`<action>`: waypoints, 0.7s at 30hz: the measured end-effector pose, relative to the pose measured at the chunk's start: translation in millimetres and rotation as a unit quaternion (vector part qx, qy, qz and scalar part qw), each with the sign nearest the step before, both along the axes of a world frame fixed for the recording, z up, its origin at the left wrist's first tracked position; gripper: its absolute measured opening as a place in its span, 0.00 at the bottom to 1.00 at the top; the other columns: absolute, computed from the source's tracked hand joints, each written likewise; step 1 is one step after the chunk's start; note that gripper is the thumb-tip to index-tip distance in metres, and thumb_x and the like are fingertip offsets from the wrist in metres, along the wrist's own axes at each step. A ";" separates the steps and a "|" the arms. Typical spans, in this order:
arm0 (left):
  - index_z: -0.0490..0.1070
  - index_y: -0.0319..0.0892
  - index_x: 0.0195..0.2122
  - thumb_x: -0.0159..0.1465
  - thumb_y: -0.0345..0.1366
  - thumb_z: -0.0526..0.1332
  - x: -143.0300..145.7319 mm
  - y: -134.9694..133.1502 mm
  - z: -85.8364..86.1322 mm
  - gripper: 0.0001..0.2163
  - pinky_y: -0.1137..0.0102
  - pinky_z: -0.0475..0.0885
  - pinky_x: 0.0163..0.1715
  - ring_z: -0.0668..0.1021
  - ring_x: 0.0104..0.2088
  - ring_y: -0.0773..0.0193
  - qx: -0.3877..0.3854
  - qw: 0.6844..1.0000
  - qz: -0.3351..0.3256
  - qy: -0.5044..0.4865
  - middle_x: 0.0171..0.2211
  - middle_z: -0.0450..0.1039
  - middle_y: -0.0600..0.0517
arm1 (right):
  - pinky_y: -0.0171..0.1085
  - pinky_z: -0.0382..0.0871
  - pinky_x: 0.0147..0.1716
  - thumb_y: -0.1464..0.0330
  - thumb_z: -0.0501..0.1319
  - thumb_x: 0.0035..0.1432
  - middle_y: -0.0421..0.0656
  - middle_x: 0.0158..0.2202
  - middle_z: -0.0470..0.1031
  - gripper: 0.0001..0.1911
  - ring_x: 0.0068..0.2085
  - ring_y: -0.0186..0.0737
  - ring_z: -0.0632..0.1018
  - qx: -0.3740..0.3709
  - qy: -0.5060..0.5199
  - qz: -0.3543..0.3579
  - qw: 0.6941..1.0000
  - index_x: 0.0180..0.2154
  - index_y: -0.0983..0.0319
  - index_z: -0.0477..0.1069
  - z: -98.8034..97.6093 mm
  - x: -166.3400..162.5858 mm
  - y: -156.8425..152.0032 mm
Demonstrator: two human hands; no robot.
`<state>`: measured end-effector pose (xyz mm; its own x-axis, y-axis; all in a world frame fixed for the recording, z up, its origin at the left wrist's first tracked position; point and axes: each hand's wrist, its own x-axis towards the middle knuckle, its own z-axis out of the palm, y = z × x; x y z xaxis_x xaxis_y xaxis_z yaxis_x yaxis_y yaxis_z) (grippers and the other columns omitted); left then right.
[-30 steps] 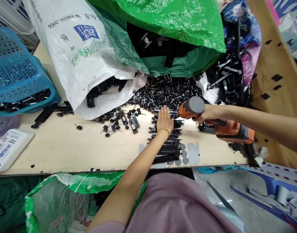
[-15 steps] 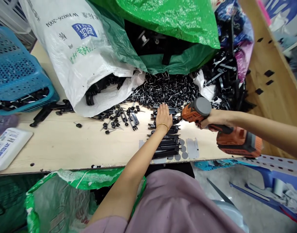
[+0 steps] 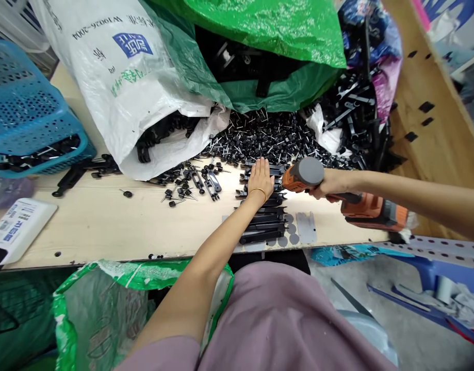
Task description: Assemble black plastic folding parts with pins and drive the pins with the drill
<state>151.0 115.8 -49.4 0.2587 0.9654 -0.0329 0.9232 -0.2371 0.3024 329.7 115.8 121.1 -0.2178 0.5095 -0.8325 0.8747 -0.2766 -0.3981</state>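
Note:
My left hand point(image 3: 261, 178) lies flat with its fingers stretched out across a row of black bar-shaped parts point(image 3: 264, 226) on the workbench. My right hand point(image 3: 325, 184) is wrapped round the grip of an orange and black cordless drill point(image 3: 302, 175). The drill lies on its side, its front end against the right ends of the upper bars; the tip itself is hard to make out. Just beyond my left hand spreads a heap of small black-headed screws point(image 3: 263, 136). A few loose screws and short assembled pieces point(image 3: 212, 185) lie to its left.
A white sack point(image 3: 105, 93) and a green sack point(image 3: 260, 31) of black parts stand at the back. At left are a blue basket point(image 3: 31, 113) and a white device point(image 3: 22, 229). A wooden side board point(image 3: 434, 154) bounds the right. An open green-rimmed bag point(image 3: 116, 273) hangs below the front edge.
The drill and my right hand have shifted a little to the left. My left hand stays flat on the bars. The whole view has moved slightly.

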 end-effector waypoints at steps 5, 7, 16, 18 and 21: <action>0.43 0.28 0.65 0.66 0.37 0.44 -9.4 -32.1 9.3 0.28 0.60 0.36 0.65 0.43 0.67 0.57 0.031 0.999 -0.041 0.017 0.67 0.39 0.42 | 0.31 0.61 0.14 0.72 0.64 0.41 0.39 0.23 0.67 0.18 0.17 0.30 0.67 -0.031 -0.002 -0.026 0.999 0.38 0.64 0.68 4.5 10.5 -20.2; 0.43 0.29 0.65 0.66 0.37 0.44 -13.6 -43.1 9.3 0.28 0.59 0.35 0.65 0.42 0.67 0.57 0.023 0.998 -0.044 0.031 0.67 0.39 0.43 | 0.31 0.59 0.13 0.73 0.63 0.40 0.39 0.23 0.67 0.16 0.16 0.30 0.67 -0.048 0.003 -0.042 0.998 0.37 0.64 0.68 1.1 10.7 -26.3; 0.41 0.30 0.66 0.65 0.36 0.45 -17.1 -47.9 -0.6 0.29 0.61 0.37 0.65 0.40 0.67 0.58 0.018 0.999 -0.042 0.023 0.68 0.35 0.45 | 0.30 0.58 0.12 0.75 0.60 0.38 0.37 0.15 0.62 0.09 0.15 0.31 0.66 -0.045 -0.026 -0.004 0.999 0.28 0.65 0.67 -18.4 -3.8 -29.3; 0.40 0.31 0.66 0.65 0.36 0.45 -17.2 -47.9 -1.8 0.29 0.61 0.37 0.65 0.39 0.67 0.58 0.014 0.999 -0.041 0.017 0.68 0.35 0.45 | 0.29 0.57 0.12 0.75 0.59 0.37 0.37 0.16 0.63 0.10 0.15 0.30 0.65 -0.031 -0.035 0.025 0.999 0.29 0.65 0.68 -17.3 -7.9 -28.2; 0.40 0.30 0.66 0.64 0.36 0.45 -18.3 -46.5 -1.6 0.29 0.61 0.38 0.65 0.40 0.67 0.59 0.010 0.999 -0.047 0.013 0.68 0.35 0.45 | 0.30 0.57 0.12 0.75 0.59 0.37 0.37 0.18 0.65 0.12 0.15 0.29 0.65 -0.025 -0.036 0.060 0.997 0.30 0.66 0.69 -14.9 -12.6 -28.4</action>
<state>132.7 69.3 -51.0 0.3481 0.9372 -0.0210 0.9040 -0.3297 0.2722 317.0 87.4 106.1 -0.2141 0.4410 -0.8716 0.9284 -0.1857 -0.3220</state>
